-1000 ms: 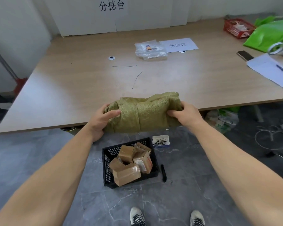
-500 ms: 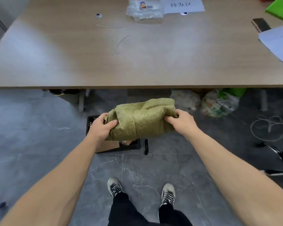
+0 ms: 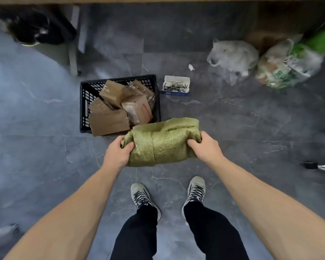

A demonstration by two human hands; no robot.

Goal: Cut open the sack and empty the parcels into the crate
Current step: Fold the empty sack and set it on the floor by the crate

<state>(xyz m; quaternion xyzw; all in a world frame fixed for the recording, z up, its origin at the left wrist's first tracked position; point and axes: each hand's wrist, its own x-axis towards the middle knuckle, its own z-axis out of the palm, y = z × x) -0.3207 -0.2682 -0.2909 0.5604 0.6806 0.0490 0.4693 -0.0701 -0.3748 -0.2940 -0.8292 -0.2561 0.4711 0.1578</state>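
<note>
A rolled-up olive-green woven sack (image 3: pixel 163 142) hangs in front of me above the grey floor. My left hand (image 3: pixel 117 153) grips its left end and my right hand (image 3: pixel 205 147) grips its right end. Behind the sack, on the floor, stands a black plastic crate (image 3: pixel 84 102) holding several brown cardboard parcels (image 3: pixel 109 120); one parcel juts over the crate's near rim. The sack's far edge overlaps the crate's near right corner in the picture.
A small white box of black ties (image 3: pixel 176 85) lies right of the crate. Two stuffed plastic bags (image 3: pixel 233 58) (image 3: pixel 287 66) sit under the table's edge at the right. A table leg (image 3: pixel 73 59) stands behind the crate. My two shoes (image 3: pixel 142 196) are below the sack.
My view has tilted from the table top down to the floor. Both hands have carried the rolled sack off the table's edge and lowered it to just in front of the crate.
</note>
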